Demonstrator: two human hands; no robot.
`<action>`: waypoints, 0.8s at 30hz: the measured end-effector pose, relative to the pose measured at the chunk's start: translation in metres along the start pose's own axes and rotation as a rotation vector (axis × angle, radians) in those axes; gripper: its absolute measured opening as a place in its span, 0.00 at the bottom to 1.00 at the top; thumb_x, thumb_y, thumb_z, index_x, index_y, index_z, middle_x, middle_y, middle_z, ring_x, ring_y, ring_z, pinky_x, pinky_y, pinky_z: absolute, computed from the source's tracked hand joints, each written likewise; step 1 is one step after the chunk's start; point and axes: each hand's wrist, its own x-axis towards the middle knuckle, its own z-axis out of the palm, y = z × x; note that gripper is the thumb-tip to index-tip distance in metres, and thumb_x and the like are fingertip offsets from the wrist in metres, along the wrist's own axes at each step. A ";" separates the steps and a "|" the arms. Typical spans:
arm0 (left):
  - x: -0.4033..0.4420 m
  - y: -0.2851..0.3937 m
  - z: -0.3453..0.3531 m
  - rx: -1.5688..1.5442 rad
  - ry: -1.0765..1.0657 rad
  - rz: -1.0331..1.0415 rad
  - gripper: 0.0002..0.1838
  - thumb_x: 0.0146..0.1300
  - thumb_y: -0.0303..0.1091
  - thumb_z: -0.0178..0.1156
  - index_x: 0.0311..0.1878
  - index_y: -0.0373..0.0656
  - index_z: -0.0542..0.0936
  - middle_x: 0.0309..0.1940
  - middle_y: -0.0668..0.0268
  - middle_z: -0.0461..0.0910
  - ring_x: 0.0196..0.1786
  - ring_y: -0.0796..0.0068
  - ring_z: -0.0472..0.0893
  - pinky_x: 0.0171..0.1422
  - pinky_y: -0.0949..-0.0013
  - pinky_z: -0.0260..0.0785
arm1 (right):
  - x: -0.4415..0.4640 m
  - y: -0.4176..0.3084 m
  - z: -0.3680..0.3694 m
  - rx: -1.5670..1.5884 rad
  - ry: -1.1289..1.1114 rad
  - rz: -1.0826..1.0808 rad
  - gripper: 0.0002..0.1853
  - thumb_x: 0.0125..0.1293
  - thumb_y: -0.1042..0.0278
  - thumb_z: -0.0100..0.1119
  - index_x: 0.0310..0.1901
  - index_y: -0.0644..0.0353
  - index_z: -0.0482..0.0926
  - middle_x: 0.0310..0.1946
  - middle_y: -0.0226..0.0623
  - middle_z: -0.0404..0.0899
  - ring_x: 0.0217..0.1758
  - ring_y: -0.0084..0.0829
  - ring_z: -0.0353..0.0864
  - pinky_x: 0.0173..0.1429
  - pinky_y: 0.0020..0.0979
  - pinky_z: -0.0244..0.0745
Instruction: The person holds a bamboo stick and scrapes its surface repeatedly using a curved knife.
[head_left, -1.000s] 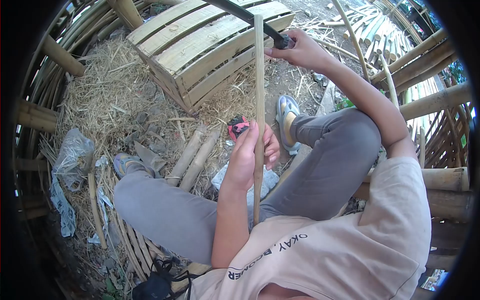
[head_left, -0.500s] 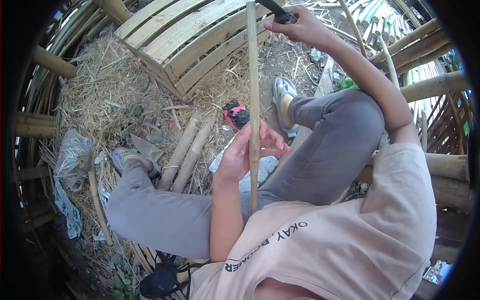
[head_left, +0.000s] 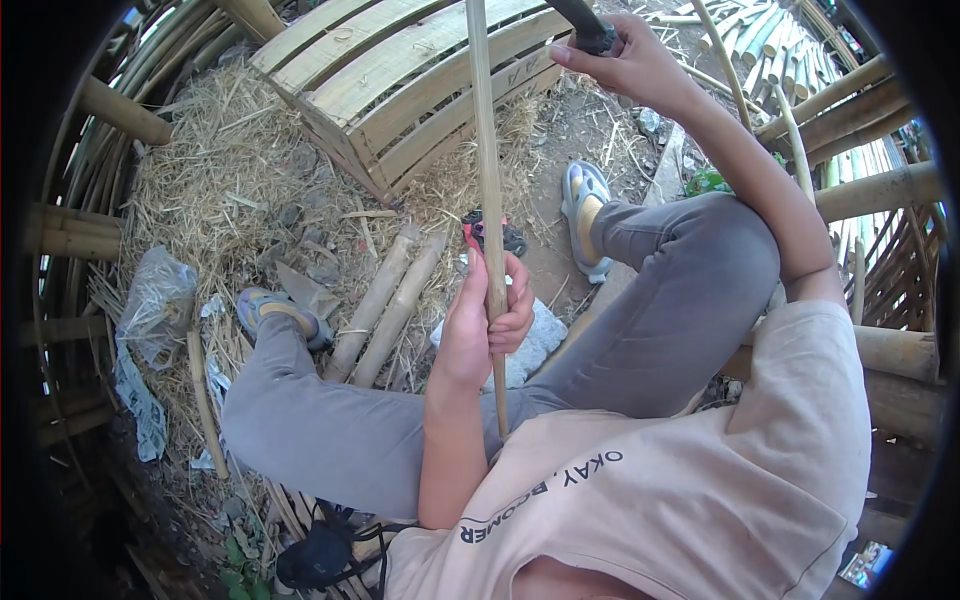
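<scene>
My left hand (head_left: 485,325) is wrapped round a long, thin wooden stick (head_left: 484,150), whose lower end rests against the beige shirt. The stick leans slightly left and its top runs out of view. Up at the right, my right hand (head_left: 615,62) is closed on the end of a dark, long tool (head_left: 580,22); the rest of the tool leaves the frame at the top, so its kind is unclear. A pink and black object (head_left: 505,238) lies on the ground behind the stick, partly hidden.
A slatted wooden crate (head_left: 400,90) stands on the straw. Two bamboo pieces (head_left: 395,310) and a pale stone (head_left: 535,345) lie between my legs. A clear plastic bag (head_left: 160,305) is at the left, and split bamboo (head_left: 765,50) lies at the back right. Bamboo rails surround the space.
The left fingers, looser half a second ago, have closed round the stick. Its top has tilted left. The tool and right hand sit higher in view than a second ago.
</scene>
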 end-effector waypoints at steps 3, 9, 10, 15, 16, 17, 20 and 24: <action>0.003 0.007 0.001 0.074 0.280 0.119 0.27 0.82 0.61 0.34 0.35 0.50 0.64 0.16 0.80 0.55 0.16 0.91 0.50 0.17 0.81 0.40 | -0.003 -0.012 0.005 -0.203 -0.036 -0.074 0.20 0.66 0.49 0.73 0.32 0.58 0.81 0.17 0.16 0.68 0.20 0.09 0.63 0.25 0.22 0.54; 0.011 0.013 0.005 0.061 0.413 0.251 0.27 0.81 0.62 0.35 0.35 0.50 0.64 0.17 0.80 0.55 0.17 0.91 0.50 0.17 0.81 0.40 | -0.012 -0.039 0.037 -0.393 -0.340 -0.235 0.23 0.62 0.48 0.73 0.30 0.64 0.81 0.16 0.38 0.73 0.20 0.38 0.72 0.30 0.36 0.68; 0.011 0.013 0.006 0.097 0.442 0.268 0.27 0.81 0.62 0.35 0.34 0.50 0.64 0.18 0.79 0.56 0.17 0.91 0.51 0.18 0.80 0.40 | -0.014 -0.039 0.046 -0.354 -0.351 -0.284 0.25 0.61 0.48 0.74 0.25 0.63 0.77 0.15 0.37 0.70 0.19 0.37 0.70 0.28 0.36 0.65; 0.017 0.011 0.010 0.347 0.603 0.431 0.26 0.82 0.61 0.35 0.34 0.51 0.62 0.18 0.78 0.57 0.16 0.89 0.54 0.17 0.78 0.41 | -0.011 -0.053 0.063 -0.409 -0.397 -0.424 0.26 0.61 0.46 0.72 0.22 0.61 0.77 0.13 0.40 0.70 0.19 0.45 0.74 0.27 0.41 0.67; 0.019 0.010 0.012 0.349 0.627 0.434 0.25 0.82 0.60 0.36 0.34 0.50 0.62 0.18 0.78 0.57 0.16 0.90 0.54 0.16 0.77 0.42 | -0.010 -0.055 0.065 -0.418 -0.419 -0.415 0.26 0.61 0.45 0.72 0.22 0.61 0.78 0.13 0.40 0.71 0.20 0.46 0.76 0.27 0.42 0.68; 0.020 0.009 0.013 0.350 0.648 0.435 0.25 0.82 0.60 0.36 0.34 0.50 0.62 0.18 0.78 0.57 0.15 0.90 0.54 0.16 0.77 0.42 | -0.009 -0.056 0.067 -0.428 -0.439 -0.403 0.26 0.61 0.44 0.72 0.22 0.60 0.79 0.13 0.41 0.72 0.20 0.47 0.77 0.28 0.43 0.69; 0.025 0.005 0.011 0.542 0.720 0.402 0.23 0.82 0.49 0.44 0.39 0.37 0.74 0.20 0.71 0.67 0.24 0.79 0.69 0.32 0.67 0.63 | -0.003 -0.057 0.071 -0.519 -0.416 -0.339 0.17 0.57 0.55 0.72 0.25 0.62 0.82 0.16 0.44 0.76 0.24 0.50 0.80 0.31 0.46 0.73; 0.035 -0.009 0.015 0.552 0.697 0.341 0.23 0.81 0.48 0.46 0.40 0.35 0.75 0.21 0.64 0.69 0.27 0.73 0.71 0.36 0.62 0.64 | 0.015 -0.046 0.067 -0.728 -0.361 -0.223 0.16 0.39 0.71 0.64 0.34 0.62 0.88 0.29 0.50 0.85 0.36 0.52 0.86 0.44 0.47 0.83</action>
